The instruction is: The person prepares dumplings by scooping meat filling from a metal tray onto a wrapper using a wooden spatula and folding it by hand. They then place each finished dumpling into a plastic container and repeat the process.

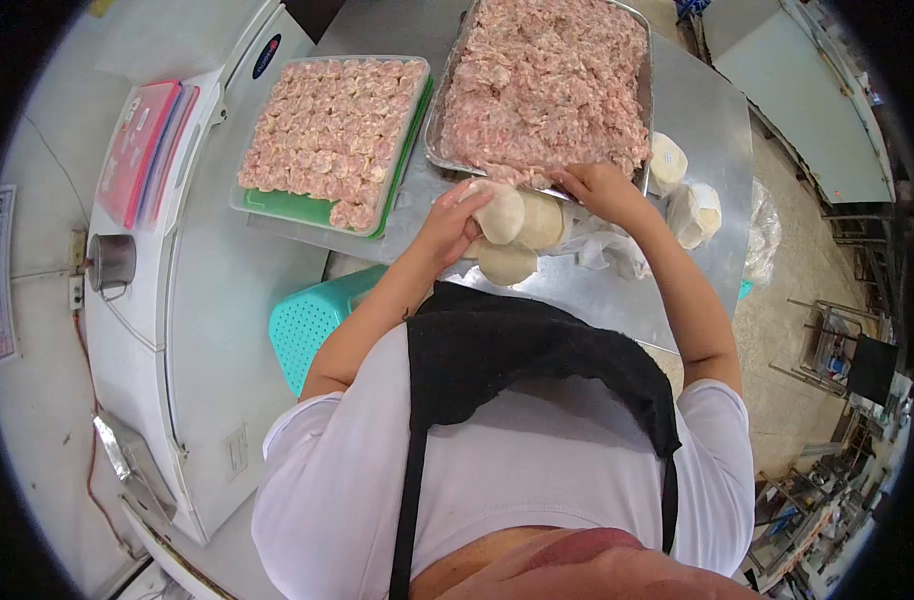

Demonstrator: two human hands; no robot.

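Note:
A round pale dumpling wrapper [501, 215] is held in my left hand [450, 226], thumb and fingers closed on its left edge. My right hand [607, 192] is closed at the near rim of a metal tray [436, 138] heaped with ground meat [547, 80]. A lump of meat [517, 176] lies between my hands, just above the wrapper. Whatever my right fingers grip is mostly hidden. Below my hands are stacks of more round wrappers [542, 222]. To the left, rows of filled dumplings [327, 125] cover most of a clear-rimmed tray over a green one.
Two more wrapper stacks [667, 165] stand right of the meat tray, one partly in plastic [695, 215]. Thin plastic bags [612, 245] lie by the metal table's [712, 110] near edge. A turquoise stool [307, 322] is below left, beside a white freezer [222, 330].

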